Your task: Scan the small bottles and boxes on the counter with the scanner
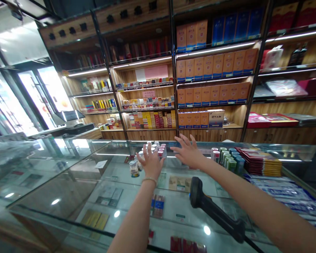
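Note:
My left hand [150, 164], fingers spread, reaches over the glass counter [116, 207] beside a group of small clear jars with pale lids [134, 169]. Some jars are hidden behind the hand, and I cannot tell whether it touches any. Just past it stand pink-and-white containers [162, 151]. To the right, my right hand [186, 151] hovers with its fingers apart and nothing in them. It is nearest the gap between the pink-and-white containers and another row of small cylinders [228, 160]. A black handheld barcode scanner [213, 209] lies on the glass below my right forearm.
Red-and-gold packs [260, 161] are stacked at the counter's right, with blue-and-white packages [287, 195] in front. Flat packs [158, 205] show under the glass. Behind stand wooden shelves with orange-and-blue boxes [208, 96]. A monitor [70, 115] is at the left.

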`<state>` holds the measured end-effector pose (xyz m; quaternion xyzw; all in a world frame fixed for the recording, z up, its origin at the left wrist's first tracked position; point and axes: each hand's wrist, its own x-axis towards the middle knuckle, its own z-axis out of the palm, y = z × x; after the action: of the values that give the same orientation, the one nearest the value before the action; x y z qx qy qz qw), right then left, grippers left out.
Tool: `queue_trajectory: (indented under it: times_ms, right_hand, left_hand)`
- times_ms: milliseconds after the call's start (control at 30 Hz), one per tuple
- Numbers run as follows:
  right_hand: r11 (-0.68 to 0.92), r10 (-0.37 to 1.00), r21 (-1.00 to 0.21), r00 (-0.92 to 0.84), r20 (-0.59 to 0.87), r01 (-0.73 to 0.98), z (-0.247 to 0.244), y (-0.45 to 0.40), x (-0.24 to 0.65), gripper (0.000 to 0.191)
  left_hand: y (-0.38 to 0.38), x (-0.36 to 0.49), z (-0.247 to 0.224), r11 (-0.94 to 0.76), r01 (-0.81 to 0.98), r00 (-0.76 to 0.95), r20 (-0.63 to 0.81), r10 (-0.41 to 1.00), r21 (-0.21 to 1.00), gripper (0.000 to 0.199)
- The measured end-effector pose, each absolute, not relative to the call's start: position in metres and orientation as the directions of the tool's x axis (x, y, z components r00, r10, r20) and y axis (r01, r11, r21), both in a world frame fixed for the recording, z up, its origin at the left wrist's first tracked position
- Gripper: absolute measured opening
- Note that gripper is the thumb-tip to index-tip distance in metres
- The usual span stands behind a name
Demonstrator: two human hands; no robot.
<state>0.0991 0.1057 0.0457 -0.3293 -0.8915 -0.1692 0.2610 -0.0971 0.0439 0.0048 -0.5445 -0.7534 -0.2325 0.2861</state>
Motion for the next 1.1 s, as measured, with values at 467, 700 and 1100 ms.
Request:
queue_trajectory:
  times_ms: [467, 700, 1100]
  right_hand:
    - [0.773, 0.513, 0.153, -0.748, 0.421, 0.616, 0.036, 0.13, 0.039, 0.04]
    - [0.781, 0.526, 0.142, -0.763, 0.376, 0.608, 0.034, 0.13, 0.042, 0.041]
    - [0.767, 0.528, 0.086, -0.702, 0.478, 0.636, 0.047, 0.114, 0.069, 0.04]
  left_hand:
    - [0.05, -0.099, -0.004, 0.299, 0.952, -0.261, 0.682, 0.683, 0.065, 0.053]
    - [0.051, -0.097, -0.005, 0.291, 0.95, -0.284, 0.702, 0.654, 0.113, 0.031]
    - [0.047, -0.083, 0.006, 0.09, 0.984, -0.177, 0.853, 0.49, 0.153, 0.015]
